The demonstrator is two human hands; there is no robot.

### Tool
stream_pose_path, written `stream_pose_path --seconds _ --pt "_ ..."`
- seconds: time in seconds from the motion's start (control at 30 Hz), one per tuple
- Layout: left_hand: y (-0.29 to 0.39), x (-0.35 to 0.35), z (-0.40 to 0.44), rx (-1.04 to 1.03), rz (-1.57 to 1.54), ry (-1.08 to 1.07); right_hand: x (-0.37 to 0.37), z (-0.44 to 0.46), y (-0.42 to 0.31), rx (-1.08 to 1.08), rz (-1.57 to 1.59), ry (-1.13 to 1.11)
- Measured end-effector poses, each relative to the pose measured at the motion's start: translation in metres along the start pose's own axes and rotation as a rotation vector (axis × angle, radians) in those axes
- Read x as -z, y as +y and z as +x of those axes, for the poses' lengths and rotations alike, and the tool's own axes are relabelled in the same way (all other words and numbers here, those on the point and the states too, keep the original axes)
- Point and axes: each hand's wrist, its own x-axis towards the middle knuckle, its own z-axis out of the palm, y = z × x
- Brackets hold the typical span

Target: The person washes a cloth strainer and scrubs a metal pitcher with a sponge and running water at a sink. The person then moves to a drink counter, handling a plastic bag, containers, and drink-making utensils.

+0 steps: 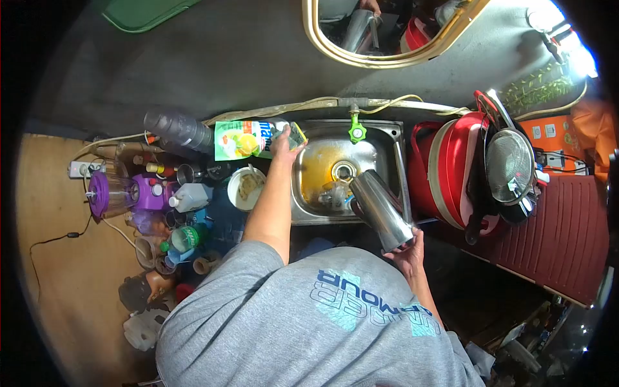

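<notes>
My left hand is closed on a yellow-and-dark scouring sponge above the left rim of the steel sink. Right beside that hand lies a green-and-white dish soap pouch with lemons printed on it. In my right hand, gripped near one end, is a tall shiny metal tumbler. It tilts over the sink's front right corner. Behind the drain stands a tap with a green handle. A small clear item sits in the basin, partly hidden.
Left of the sink are a white bowl, stacked clear cups, a purple blender and several bottles. Red basins and a strainer crowd the right side. A mirror hangs on the wall.
</notes>
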Motion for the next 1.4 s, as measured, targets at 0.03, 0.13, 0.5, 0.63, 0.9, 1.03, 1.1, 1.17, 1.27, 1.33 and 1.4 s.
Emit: stream_pose_path --seconds 0.03,0.13,0.5,0.63,0.9,1.03,1.1,1.17,1.27,1.33,1.4 --pt "0.000 0.001 0.000 0.000 0.009 0.015 -0.003 -0.003 -0.001 0.003 0.011 -0.015" --pt "-0.001 -0.003 -0.003 -0.021 0.038 0.070 0.009 0.013 0.005 0.001 0.016 -0.075" --pt "-0.014 0.023 -0.051 0.160 0.052 -0.192 0.027 0.018 0.011 0.042 -0.042 -0.262" --pt "-0.046 0.001 -0.091 -0.170 0.661 -0.185 0.022 0.018 0.010 0.044 -0.059 -0.289" --pt "-0.069 -0.094 -0.204 0.377 0.913 -0.588 0.000 0.025 -0.003 -0.051 -0.011 -0.323" --pt "-0.047 -0.111 -0.226 0.194 1.416 -1.448 -0.020 0.015 -0.024 -0.171 -0.039 -0.285" --pt "-0.040 -0.118 -0.230 0.309 1.544 -1.451 -0.010 0.038 -0.024 -0.246 0.015 -0.414" --pt "-0.027 -0.118 -0.226 0.248 1.479 -1.270 -0.025 0.035 -0.027 -0.271 -0.072 -0.402" --pt "-0.026 -0.105 -0.192 -0.005 1.665 -1.347 -0.036 0.044 -0.021 0.213 -0.346 -0.375" --pt "-0.030 -0.109 -0.201 -0.354 1.920 -1.413 -0.048 0.063 -0.007 0.950 -0.498 -0.341" --pt "-0.044 -0.114 -0.221 -0.421 1.884 -1.369 -0.050 0.085 -0.008 0.872 -0.589 -0.244"
